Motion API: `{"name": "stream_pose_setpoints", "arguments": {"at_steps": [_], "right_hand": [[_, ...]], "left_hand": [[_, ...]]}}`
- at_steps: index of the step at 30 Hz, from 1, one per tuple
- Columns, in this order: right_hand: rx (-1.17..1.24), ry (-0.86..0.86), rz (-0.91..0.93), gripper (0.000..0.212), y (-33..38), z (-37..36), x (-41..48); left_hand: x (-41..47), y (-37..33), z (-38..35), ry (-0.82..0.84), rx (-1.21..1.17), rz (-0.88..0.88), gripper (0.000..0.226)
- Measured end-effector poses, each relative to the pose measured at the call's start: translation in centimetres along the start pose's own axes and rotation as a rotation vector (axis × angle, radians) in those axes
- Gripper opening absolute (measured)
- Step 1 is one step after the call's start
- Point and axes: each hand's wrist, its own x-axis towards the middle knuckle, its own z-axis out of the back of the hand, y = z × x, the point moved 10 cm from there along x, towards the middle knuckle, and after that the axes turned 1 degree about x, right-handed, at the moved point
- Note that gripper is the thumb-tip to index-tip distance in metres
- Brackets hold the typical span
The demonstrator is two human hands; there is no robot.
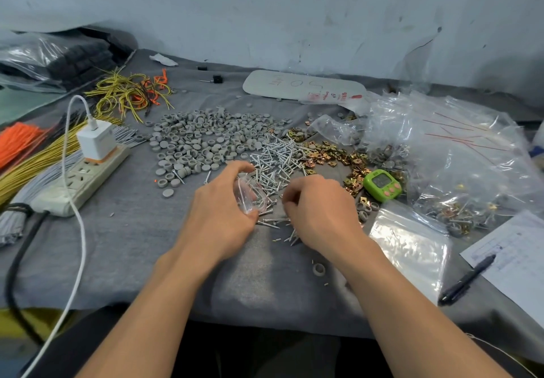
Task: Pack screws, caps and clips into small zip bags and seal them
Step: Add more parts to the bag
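1. Progress: mid-task by my read. Big loose piles are still on the grey table cloth (141, 245), so plenty is left to pack.
2. Done so far: filled small bags (453, 215) with mixed screws, clips and caps lie at the right, in or under a large clear plastic bag (441, 147). No count possible, and I can't tell if they're sealed.
3. Bag in hand: the left hand (219, 209) grips a small zip bag (250, 195), fingers and thumb curled round it, mouth turned toward the screw pile. A few screws seem to be inside; it's not sealed. No caps or clips visible in it.
4. The right hand (319, 209) has its fingers curled down at the near edge of the screws (275, 156), fingertips hidden. Can't tell whether it is pinching any. A few screws poke out under it.
5. Supplies: grey caps (200, 139) are heaped left of the screws, brass-coloured clips (332, 156) right of them, and the piles touch at the edges.
6. A stack of empty zip bags (409, 242) lies flat just right of the right hand.
7. Left to do for this bag, likely: finish the screws, add caps and clips, press the zip closed.
8. Other: a green timer (382, 184) beside the clips, a power strip (79, 177) at left.
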Motion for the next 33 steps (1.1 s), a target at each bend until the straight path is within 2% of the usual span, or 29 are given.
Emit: {"name": "stream_pose_setpoints", "arguments": {"at_steps": [2,4,6,9,14,16,19,20,23,24,29,31,33], "right_hand": [[0.185,-0.041,0.014,0.018,0.0,0.8,0.0],[0.384,0.023,0.082,0.017,1.1,0.5,-0.5],[0.447,0.091,0.155,0.019,2.4,-0.2,-1.1],[0.405,0.098,0.239,0.018,3.8,-0.6,-1.5],[0.486,0.065,0.304,0.028,5.2,-0.1,-1.2],[0.498,0.157,0.367,0.027,6.2,-0.6,-1.3],[0.498,0.342,0.449,0.044,7.5,-1.7,-1.7],[0.457,0.396,0.470,0.044,7.7,-2.3,-2.0],[0.289,0.535,0.494,0.021,7.8,-4.4,-2.7],[0.274,0.552,0.501,0.020,7.8,-4.7,-2.8],[0.299,0.514,0.499,0.024,8.0,-4.0,-2.3],[0.502,0.392,0.421,0.033,8.2,-2.8,-1.5],[0.830,0.204,0.207,0.053,6.4,-1.6,0.2]], "left_hand": [[0.0,0.0,-0.1,-0.002,0.004,0.005,0.066],[0.1,0.0,-0.3,0.013,0.012,0.008,0.066],[0.0,-0.2,-0.7,0.041,0.017,-0.003,0.068],[-0.3,-0.8,-1.6,0.092,0.036,-0.035,0.071],[-0.4,-1.4,-1.7,0.095,0.069,-0.060,0.056],[-0.3,-1.2,-1.0,0.063,0.056,-0.058,0.060],[-0.3,-0.7,-0.3,0.041,0.047,-0.049,0.068],[-0.5,-0.6,-0.2,0.036,0.045,-0.053,0.068],[-1.0,-0.8,-0.1,0.008,0.059,-0.074,0.061],[-1.1,-0.8,-0.2,0.014,0.047,-0.078,0.061],[-0.8,-0.9,0.0,0.005,0.005,-0.071,0.062],[-0.3,-0.4,0.6,-0.038,-0.008,-0.037,0.063],[0.4,0.5,1.5,-0.087,-0.016,0.004,0.063]]}}
